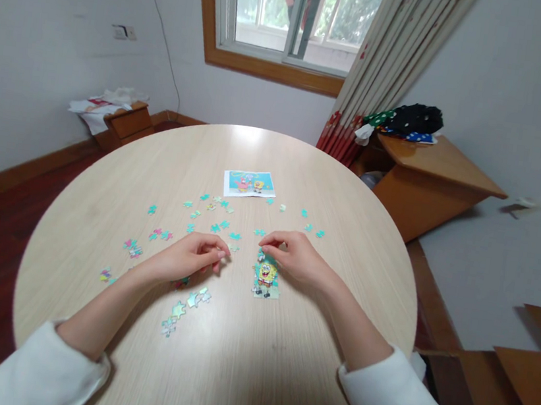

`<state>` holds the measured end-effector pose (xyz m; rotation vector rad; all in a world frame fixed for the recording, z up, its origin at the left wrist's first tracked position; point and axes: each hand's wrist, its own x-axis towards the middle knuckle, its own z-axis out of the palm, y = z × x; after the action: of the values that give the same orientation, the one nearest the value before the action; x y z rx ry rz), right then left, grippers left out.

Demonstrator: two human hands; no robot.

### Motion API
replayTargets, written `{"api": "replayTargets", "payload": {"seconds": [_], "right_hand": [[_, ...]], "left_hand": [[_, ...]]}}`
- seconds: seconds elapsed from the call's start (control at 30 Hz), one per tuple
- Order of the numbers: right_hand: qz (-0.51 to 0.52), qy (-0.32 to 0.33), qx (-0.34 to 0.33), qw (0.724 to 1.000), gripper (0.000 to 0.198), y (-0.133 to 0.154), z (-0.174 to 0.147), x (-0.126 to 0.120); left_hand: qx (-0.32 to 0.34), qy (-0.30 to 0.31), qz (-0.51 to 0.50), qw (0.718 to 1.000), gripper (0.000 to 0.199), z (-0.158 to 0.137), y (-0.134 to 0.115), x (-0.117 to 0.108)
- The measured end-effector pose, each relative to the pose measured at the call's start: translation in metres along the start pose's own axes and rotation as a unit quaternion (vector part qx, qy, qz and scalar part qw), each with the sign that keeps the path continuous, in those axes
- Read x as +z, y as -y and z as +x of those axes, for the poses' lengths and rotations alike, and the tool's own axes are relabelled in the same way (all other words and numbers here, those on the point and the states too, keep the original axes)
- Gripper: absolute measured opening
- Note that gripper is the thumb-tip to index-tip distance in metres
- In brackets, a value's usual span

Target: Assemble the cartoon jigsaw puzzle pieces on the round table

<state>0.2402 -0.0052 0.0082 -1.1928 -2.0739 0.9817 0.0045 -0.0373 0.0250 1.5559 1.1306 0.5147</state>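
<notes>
My right hand [293, 253] is at the top edge of a joined puzzle section [266, 280] showing a yellow square cartoon character. Its thumb and forefinger pinch a small puzzle piece [261, 255], partly hidden by the fingertips. To the left, my left hand [198, 256] hovers over the table with fingers loosely curled, thumb and forefinger slightly apart, and nothing visible between them. Loose turquoise pieces [235, 236] lie just beyond it, and a few pieces are partly covered beneath it. Nearer me is a short slanting row of pale green pieces [179, 311].
A printed reference picture [251, 185] lies on the round wooden table [317, 381]. Loose puzzle pieces are scattered left [133, 248] and right [320, 233]. Beyond the table stand a wooden cabinet [435, 164] with cloth on it, a curtain [385, 51] and a window.
</notes>
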Motion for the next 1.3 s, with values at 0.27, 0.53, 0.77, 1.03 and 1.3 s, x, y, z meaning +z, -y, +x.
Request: {"api": "replayTargets", "payload": {"seconds": [0.27,0.53,0.77,1.03,1.3], "right_hand": [[-0.058,0.025,-0.02,0.998,0.017,0.003,0.002,0.004],[-0.054,0.017,-0.026,0.998,0.017,0.003,0.002,0.006],[-0.023,0.015,-0.028,0.999,0.017,0.008,0.003,0.012],[-0.023,0.02,-0.022,0.999,0.017,0.009,0.003,0.014],[-0.019,0.027,-0.02,0.999,0.016,0.008,0.003,0.014]], "left_hand": [[0.008,0.006,0.013,1.0,0.025,0.001,0.001,-0.002],[0.008,0.007,0.012,1.0,0.026,0.0,0.0,-0.002],[0.006,0.006,0.013,1.0,0.027,-0.002,-0.005,-0.001],[0.011,0.017,0.024,0.999,0.025,-0.001,-0.001,-0.002],[0.015,0.02,0.033,0.999,0.027,-0.001,-0.003,-0.003]]}}
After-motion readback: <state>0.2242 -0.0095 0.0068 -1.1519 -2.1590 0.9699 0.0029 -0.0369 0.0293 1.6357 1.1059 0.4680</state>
